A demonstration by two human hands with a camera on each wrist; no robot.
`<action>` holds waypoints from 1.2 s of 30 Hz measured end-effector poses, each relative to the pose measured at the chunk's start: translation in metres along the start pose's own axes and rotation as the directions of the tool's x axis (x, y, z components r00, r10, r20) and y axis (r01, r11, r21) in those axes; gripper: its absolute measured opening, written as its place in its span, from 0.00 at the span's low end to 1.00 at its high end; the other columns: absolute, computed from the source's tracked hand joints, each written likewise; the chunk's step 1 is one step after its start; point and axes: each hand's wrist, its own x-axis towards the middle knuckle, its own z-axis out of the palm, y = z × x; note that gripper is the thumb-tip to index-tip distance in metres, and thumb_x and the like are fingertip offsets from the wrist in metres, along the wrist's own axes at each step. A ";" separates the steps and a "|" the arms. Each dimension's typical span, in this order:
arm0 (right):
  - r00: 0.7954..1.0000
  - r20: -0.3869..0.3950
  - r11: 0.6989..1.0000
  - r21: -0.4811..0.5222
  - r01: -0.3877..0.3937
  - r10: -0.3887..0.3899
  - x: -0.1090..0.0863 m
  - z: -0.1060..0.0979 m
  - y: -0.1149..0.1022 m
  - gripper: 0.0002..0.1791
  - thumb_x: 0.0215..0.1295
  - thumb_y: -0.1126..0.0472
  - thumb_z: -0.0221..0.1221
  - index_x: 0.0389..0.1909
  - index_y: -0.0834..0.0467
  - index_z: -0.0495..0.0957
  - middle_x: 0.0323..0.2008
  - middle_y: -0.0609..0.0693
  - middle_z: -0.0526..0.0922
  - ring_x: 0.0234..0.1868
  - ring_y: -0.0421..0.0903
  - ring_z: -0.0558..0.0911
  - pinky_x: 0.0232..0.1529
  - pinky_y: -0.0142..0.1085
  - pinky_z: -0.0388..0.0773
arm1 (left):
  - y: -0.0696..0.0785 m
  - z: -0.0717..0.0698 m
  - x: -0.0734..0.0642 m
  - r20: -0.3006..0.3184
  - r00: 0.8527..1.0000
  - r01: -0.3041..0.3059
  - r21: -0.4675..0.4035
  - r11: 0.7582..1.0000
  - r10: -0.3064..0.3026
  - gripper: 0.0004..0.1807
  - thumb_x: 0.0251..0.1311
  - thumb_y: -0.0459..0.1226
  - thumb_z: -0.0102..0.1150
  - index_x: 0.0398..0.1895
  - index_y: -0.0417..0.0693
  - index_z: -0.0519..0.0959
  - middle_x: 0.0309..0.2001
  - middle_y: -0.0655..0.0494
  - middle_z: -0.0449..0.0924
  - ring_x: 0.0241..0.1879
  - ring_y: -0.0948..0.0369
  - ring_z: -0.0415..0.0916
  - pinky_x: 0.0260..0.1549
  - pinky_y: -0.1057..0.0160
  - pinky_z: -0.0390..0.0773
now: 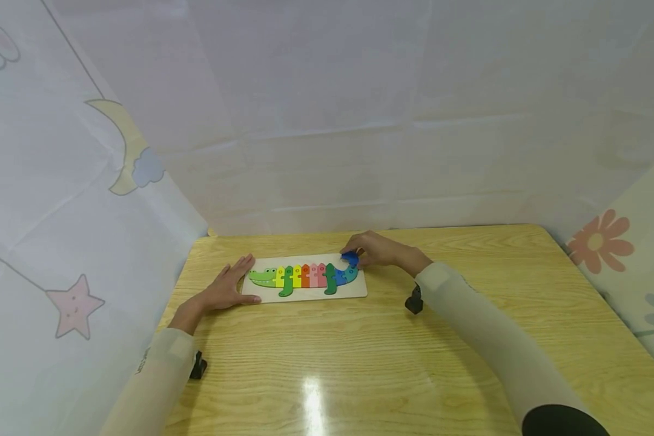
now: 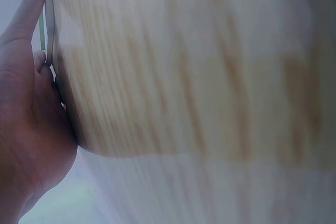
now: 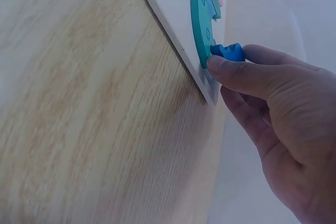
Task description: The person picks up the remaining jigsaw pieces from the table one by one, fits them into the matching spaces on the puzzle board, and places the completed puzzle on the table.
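A pale wooden puzzle board point(image 1: 305, 296) lies on the table with a multicoloured crocodile made of interlocking pieces, its green head at the left. My right hand point(image 1: 380, 248) pinches a dark blue puzzle piece point(image 1: 350, 258) between thumb and fingers at the tail end. In the right wrist view the blue piece point(image 3: 229, 52) is raised at the edge of the teal tail piece point(image 3: 202, 32). My left hand point(image 1: 229, 286) rests at the board's left end, its fingers spread and the thumb along the near left corner.
The wooden table point(image 1: 305, 345) reaches toward me and out to the right. Behind it hangs a pale cloth backdrop point(image 1: 327, 151), with printed side panels left and right. A black wrist device point(image 1: 414, 300) sits under the right forearm, another point(image 1: 198, 366) by the left.
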 end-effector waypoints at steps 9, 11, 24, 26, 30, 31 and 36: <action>1.000 0.025 1.000 0.015 -0.006 0.005 0.002 0.000 0.001 0.27 0.64 0.74 0.70 0.65 0.67 0.81 0.59 0.60 0.85 0.61 0.56 0.84 0.62 0.46 0.83 | 0.001 -0.001 -0.002 -0.017 0.999 -0.041 -0.015 0.999 0.040 0.66 0.61 0.62 0.71 0.87 0.39 0.43 0.87 0.41 0.37 0.85 0.42 0.32 0.79 0.33 0.29; 1.000 0.027 1.000 0.024 -0.014 0.013 0.002 0.000 0.002 0.27 0.64 0.75 0.70 0.65 0.66 0.81 0.59 0.59 0.85 0.61 0.56 0.85 0.62 0.46 0.83 | 0.003 -0.001 -0.003 -0.015 0.999 -0.043 -0.016 0.999 0.042 0.66 0.61 0.63 0.71 0.87 0.39 0.43 0.87 0.41 0.37 0.85 0.42 0.32 0.79 0.34 0.29; 1.000 -0.009 0.997 0.078 -0.013 0.014 -0.001 0.001 0.001 0.23 0.64 0.76 0.69 0.61 0.67 0.83 0.58 0.61 0.85 0.58 0.57 0.86 0.62 0.48 0.83 | 0.012 -0.008 -0.003 0.004 1.000 -0.005 0.003 1.000 0.005 0.65 0.61 0.58 0.73 0.86 0.36 0.43 0.86 0.38 0.38 0.85 0.39 0.33 0.79 0.33 0.31; 1.000 -0.014 0.997 0.078 -0.015 0.016 -0.002 0.001 0.001 0.23 0.64 0.76 0.69 0.61 0.67 0.84 0.58 0.61 0.85 0.58 0.57 0.86 0.62 0.48 0.83 | 0.011 -0.007 -0.003 -0.004 1.000 -0.018 -0.003 1.000 0.018 0.65 0.61 0.58 0.73 0.86 0.36 0.44 0.86 0.37 0.39 0.85 0.39 0.33 0.78 0.32 0.31; 0.999 -0.028 0.996 0.082 -0.021 0.023 -0.005 0.001 0.003 0.23 0.64 0.75 0.69 0.61 0.67 0.84 0.58 0.60 0.85 0.57 0.56 0.86 0.62 0.49 0.83 | 0.008 -0.005 -0.004 -0.023 0.998 -0.050 -0.010 0.999 0.050 0.65 0.61 0.59 0.72 0.86 0.35 0.44 0.86 0.36 0.39 0.85 0.39 0.33 0.78 0.32 0.32; 0.999 -0.031 0.996 0.083 -0.021 0.023 -0.005 0.001 0.003 0.23 0.64 0.74 0.69 0.61 0.67 0.84 0.58 0.60 0.85 0.57 0.56 0.86 0.62 0.49 0.83 | 0.007 -0.005 -0.005 -0.027 0.998 -0.056 -0.014 0.998 0.056 0.65 0.61 0.60 0.72 0.86 0.35 0.44 0.86 0.36 0.39 0.85 0.39 0.34 0.78 0.32 0.32; 0.998 -0.054 0.996 0.080 -0.027 0.032 -0.012 0.000 0.006 0.23 0.65 0.71 0.71 0.62 0.66 0.84 0.58 0.60 0.85 0.58 0.56 0.85 0.61 0.49 0.84 | 0.006 -0.006 -0.006 -0.033 0.997 -0.065 -0.027 0.998 0.064 0.66 0.61 0.61 0.72 0.86 0.34 0.44 0.86 0.35 0.38 0.85 0.39 0.33 0.77 0.31 0.32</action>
